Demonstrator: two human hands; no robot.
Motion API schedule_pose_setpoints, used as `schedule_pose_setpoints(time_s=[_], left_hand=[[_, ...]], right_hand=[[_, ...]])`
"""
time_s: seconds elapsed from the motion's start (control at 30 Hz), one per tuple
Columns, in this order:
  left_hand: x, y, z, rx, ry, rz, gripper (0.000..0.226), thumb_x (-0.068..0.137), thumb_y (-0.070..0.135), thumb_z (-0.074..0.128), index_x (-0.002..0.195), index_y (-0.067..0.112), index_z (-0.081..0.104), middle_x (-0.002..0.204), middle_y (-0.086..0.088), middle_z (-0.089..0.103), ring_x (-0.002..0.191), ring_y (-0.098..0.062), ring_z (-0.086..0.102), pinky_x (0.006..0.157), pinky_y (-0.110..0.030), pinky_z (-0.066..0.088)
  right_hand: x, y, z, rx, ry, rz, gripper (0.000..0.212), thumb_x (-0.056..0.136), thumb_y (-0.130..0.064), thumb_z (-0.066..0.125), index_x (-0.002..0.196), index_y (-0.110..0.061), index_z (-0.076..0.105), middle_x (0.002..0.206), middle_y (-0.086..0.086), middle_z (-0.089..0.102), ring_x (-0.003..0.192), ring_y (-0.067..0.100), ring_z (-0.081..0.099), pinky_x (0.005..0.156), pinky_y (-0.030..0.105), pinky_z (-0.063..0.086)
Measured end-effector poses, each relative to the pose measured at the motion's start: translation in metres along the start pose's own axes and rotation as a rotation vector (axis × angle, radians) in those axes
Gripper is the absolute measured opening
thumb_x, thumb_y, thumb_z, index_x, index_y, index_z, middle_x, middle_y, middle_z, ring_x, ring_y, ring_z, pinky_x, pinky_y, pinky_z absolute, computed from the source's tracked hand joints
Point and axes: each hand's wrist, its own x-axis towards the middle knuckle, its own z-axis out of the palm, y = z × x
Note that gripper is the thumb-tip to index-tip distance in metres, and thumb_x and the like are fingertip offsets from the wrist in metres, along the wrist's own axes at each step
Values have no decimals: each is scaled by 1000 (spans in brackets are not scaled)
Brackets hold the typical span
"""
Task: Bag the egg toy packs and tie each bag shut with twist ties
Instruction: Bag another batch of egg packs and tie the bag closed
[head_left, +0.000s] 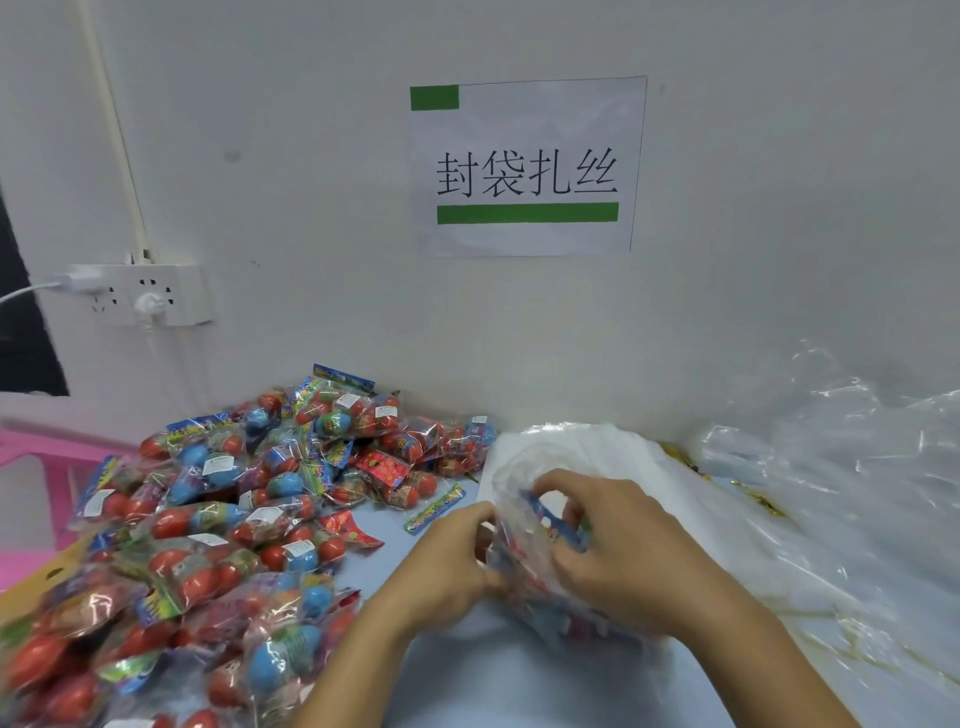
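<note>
A big heap of egg toy packs (218, 519), red and blue eggs in clear wrappers, covers the left of the pale blue table (519, 686). In front of me a clear plastic bag (524, 551) holds an egg toy pack with a blue header. My left hand (447, 561) pinches the bag's left edge. My right hand (618, 551) curls round the bag and the pack inside it. A stack of white empty bags (582, 452) lies just behind my hands. Gold twist ties (753, 493) lie at the right, partly under plastic.
Crumpled clear plastic sheeting (841, 467) fills the right side. A white wall stands close behind, with a paper sign (527, 166) and a power strip (140, 293). A pink plastic piece (31, 467) sits at the far left. A loose header strip (434, 506) lies on the table.
</note>
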Motion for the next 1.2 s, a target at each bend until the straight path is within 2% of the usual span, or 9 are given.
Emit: schedule_pose_setpoints(time_s=[0.2,0.3,0.37,0.5,0.57,0.63,0.8,1.0,1.2], left_hand=[[9,5,19,69,123,78,36,68,15,88,86,30,61,89,6,67,73,-10,59,62,-19,51],[12,6,26,62,126,112,35,68,21,89,83,33,59,86,7,67,68,-5,57,59,-14,46],[12,8,30,71,105,115,35,66,26,89,91,29,64,86,7,68,72,-9,60,61,-20,51],[12,8,34,82,72,134,38,63,26,88,94,28,67,81,7,66,64,-2,53,56,-15,46],[12,6,34,85,63,130,34,63,26,88,91,28,68,79,7,66,62,-1,52,54,-14,44],[12,5,34,98,35,119,32,65,29,87,91,29,69,80,8,67,63,-1,54,55,-14,45],[12,1,30,144,-60,85,44,58,39,92,95,31,72,83,2,67,62,-4,49,58,-23,47],[14,-4,29,172,-104,16,48,60,41,93,99,31,67,78,7,61,61,-4,52,54,-15,45],[15,-5,33,154,-104,-9,56,61,45,91,107,34,61,86,7,60,70,-6,55,62,-18,49]], right_hand=[[3,18,-8,9,111,66,8,91,-33,59,90,-40,62,70,-10,60,63,8,52,54,25,38],[3,21,-11,39,151,12,23,87,-37,66,70,-43,51,73,-11,52,66,6,47,58,25,36],[3,20,-13,110,143,12,18,83,-47,67,70,-38,59,66,-10,55,59,8,47,55,23,39],[-1,17,-12,90,-9,106,62,61,-73,47,66,-13,62,55,2,52,53,14,40,54,35,43],[-4,18,-13,75,-68,141,61,54,-77,43,63,-18,58,51,-3,47,52,14,37,53,31,40],[-5,18,-14,44,-98,157,44,60,-71,56,57,-28,56,49,-10,47,49,12,39,49,20,34],[1,25,-12,-38,9,180,35,81,-22,67,52,-21,47,54,-5,41,54,16,38,48,24,29],[4,33,-15,32,23,246,22,75,-27,67,58,-17,58,56,-4,52,57,20,48,52,30,42],[6,27,-9,51,161,325,50,72,-46,64,46,-13,36,44,-2,27,50,21,29,49,30,35]])
